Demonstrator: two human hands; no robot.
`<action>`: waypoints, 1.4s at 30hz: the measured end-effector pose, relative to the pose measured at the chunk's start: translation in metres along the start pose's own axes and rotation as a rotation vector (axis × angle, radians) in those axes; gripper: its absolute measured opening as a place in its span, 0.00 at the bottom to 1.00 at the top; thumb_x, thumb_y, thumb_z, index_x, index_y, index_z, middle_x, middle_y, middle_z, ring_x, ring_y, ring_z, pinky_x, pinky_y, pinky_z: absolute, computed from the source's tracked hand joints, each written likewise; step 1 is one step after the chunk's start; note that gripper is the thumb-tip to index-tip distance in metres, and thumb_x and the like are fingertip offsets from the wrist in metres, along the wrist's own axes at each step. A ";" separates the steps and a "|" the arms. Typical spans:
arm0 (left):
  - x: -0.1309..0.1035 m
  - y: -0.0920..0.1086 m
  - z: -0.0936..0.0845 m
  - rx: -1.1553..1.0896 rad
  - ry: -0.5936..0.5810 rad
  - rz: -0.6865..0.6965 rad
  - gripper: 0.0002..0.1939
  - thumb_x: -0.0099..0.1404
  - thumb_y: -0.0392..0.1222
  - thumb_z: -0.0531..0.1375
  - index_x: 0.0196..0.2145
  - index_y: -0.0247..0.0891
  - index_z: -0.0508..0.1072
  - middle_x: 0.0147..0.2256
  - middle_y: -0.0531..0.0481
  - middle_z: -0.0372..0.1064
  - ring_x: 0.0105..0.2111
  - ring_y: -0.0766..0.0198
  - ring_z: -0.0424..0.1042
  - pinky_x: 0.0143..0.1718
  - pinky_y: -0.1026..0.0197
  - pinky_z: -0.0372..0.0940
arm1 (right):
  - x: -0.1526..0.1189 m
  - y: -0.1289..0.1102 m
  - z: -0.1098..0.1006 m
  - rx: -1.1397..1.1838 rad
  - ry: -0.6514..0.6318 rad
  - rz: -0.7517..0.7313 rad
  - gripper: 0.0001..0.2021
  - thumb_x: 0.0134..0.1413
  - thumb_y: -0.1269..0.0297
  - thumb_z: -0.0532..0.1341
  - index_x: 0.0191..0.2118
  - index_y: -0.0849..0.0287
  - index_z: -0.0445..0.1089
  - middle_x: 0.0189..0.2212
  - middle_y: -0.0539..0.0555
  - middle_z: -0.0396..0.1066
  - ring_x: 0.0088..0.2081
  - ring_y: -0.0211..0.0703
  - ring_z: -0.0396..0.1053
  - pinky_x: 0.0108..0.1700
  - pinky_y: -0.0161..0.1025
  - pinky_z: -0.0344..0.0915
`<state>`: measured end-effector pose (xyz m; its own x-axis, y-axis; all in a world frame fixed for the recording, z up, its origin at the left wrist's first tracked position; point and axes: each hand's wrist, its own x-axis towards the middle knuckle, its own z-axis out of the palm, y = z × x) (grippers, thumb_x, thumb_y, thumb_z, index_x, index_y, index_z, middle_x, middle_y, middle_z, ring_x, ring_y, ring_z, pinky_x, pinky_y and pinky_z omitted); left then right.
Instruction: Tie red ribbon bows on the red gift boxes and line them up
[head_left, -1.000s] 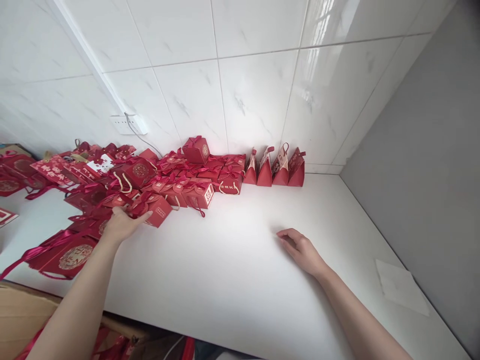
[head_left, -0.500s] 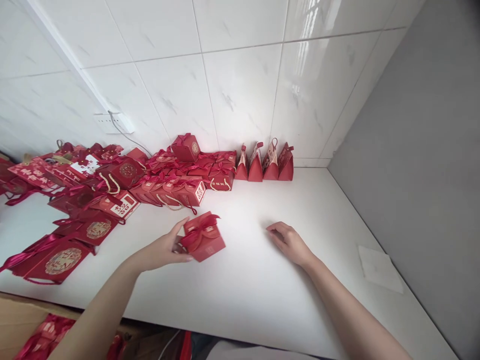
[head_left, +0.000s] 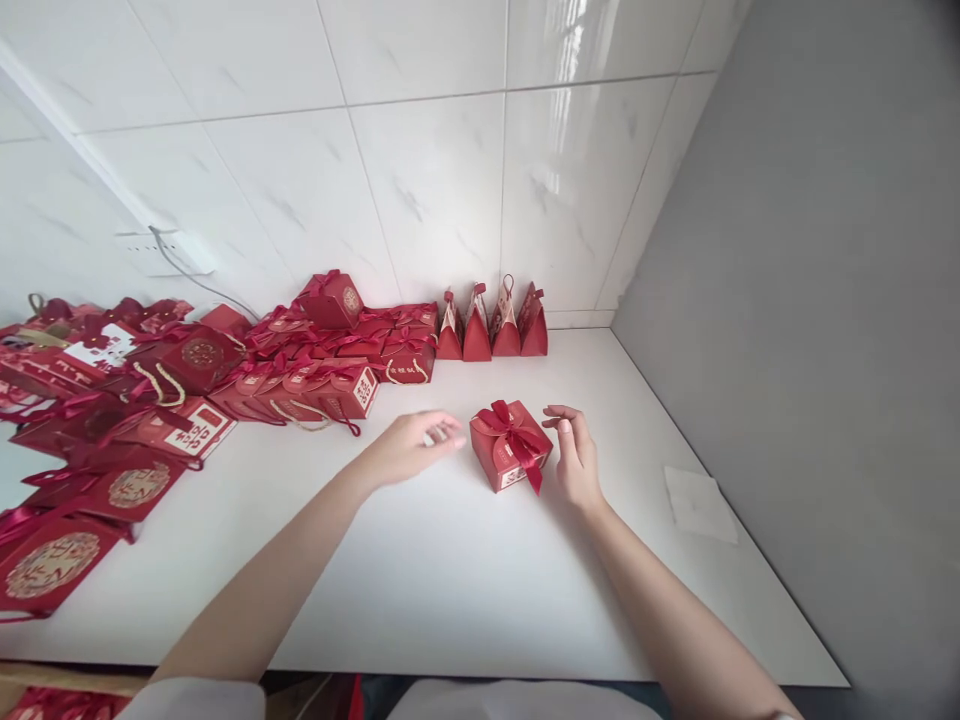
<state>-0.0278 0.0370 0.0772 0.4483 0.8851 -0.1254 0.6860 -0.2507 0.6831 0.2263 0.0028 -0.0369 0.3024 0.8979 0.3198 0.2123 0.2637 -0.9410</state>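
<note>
A red gift box [head_left: 491, 455] with a dark red ribbon bow on its lid stands on the white table [head_left: 450, 580], between my two hands. My left hand [head_left: 416, 445] is just left of it, fingers curved and apart, with a small gap to the box and nothing held. On the other side my right hand [head_left: 576, 455] is close to the box's right edge, thumb and fingers parted. Whether its fingertips touch the box I cannot tell. The bow's tail hangs down over the front face.
Many red gift boxes [head_left: 300, 385] with ribbons and cord handles crowd the left and back. Several slim triangular boxes [head_left: 476, 335] stand by the tiled wall. A white sheet [head_left: 699, 503] lies near the grey partition [head_left: 795, 330]. Below left, a cardboard carton [head_left: 75, 678] holds more red items.
The gift box has moved right and turned on the table, and my left hand has let go of it. My right hand has opened beside it. The camera view has shifted right.
</note>
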 end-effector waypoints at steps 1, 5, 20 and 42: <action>0.012 -0.002 -0.001 -0.015 0.049 0.017 0.18 0.62 0.57 0.59 0.43 0.44 0.74 0.42 0.49 0.73 0.41 0.59 0.72 0.40 0.60 0.66 | 0.001 -0.001 -0.002 -0.012 0.027 -0.003 0.16 0.66 0.50 0.50 0.46 0.55 0.65 0.45 0.56 0.69 0.43 0.46 0.69 0.44 0.43 0.65; 0.051 -0.010 0.023 -0.167 0.209 0.073 0.19 0.61 0.55 0.60 0.47 0.44 0.73 0.51 0.47 0.70 0.51 0.57 0.69 0.47 0.57 0.66 | 0.004 -0.008 -0.011 0.003 0.032 0.085 0.15 0.63 0.48 0.54 0.37 0.55 0.64 0.20 0.46 0.63 0.22 0.39 0.61 0.27 0.37 0.59; 0.029 -0.022 0.063 -0.631 0.231 0.084 0.21 0.66 0.52 0.57 0.53 0.41 0.68 0.20 0.57 0.62 0.24 0.66 0.63 0.35 0.62 0.62 | 0.009 -0.008 -0.010 0.096 -0.224 0.193 0.16 0.61 0.46 0.56 0.44 0.54 0.64 0.40 0.55 0.72 0.39 0.44 0.71 0.38 0.40 0.70; 0.039 -0.026 0.081 -0.690 0.258 0.112 0.15 0.64 0.49 0.60 0.46 0.39 0.72 0.57 0.41 0.62 0.54 0.51 0.67 0.50 0.54 0.66 | 0.009 -0.018 -0.003 0.411 -0.291 0.296 0.14 0.56 0.52 0.63 0.42 0.54 0.65 0.32 0.51 0.67 0.35 0.43 0.68 0.41 0.44 0.69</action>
<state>0.0183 0.0458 -0.0040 0.2868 0.9541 0.0864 0.0900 -0.1167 0.9891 0.2280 0.0047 -0.0170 0.0142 0.9987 0.0480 -0.2375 0.0500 -0.9701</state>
